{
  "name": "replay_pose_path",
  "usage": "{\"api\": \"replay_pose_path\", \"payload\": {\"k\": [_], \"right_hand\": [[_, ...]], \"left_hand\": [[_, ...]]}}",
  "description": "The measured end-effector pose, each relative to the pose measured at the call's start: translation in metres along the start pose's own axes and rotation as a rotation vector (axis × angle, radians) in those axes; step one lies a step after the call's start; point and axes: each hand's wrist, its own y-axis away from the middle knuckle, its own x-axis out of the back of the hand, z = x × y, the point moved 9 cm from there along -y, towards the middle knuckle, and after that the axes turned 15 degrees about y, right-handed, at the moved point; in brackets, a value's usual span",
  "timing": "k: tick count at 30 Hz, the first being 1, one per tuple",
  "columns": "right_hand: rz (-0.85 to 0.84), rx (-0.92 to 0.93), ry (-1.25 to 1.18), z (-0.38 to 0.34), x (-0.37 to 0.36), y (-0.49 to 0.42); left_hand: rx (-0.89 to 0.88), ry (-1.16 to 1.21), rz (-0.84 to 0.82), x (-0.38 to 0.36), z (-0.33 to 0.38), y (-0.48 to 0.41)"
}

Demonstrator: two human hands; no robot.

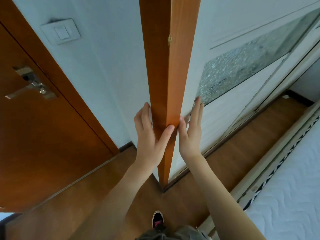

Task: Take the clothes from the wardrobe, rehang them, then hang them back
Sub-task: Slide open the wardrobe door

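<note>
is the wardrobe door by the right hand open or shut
Shut, it seems: the wardrobe door meets the wooden post with no gap showing, and the right hand lies flat on it.

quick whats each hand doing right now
left hand: gripping the wooden wardrobe edge, thumb across its front
right hand: open, fingers straight, flat against the white door panel
</note>
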Motion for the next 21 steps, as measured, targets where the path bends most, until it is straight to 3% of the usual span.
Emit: {"api": "replay_pose_path", "payload": {"k": [21], "right_hand": [[0.077,0.027,0.149,0.061,0.045,-0.079]], "left_hand": [[-0.065,0.025,0.095,0.004,0.002,0.003]]}}
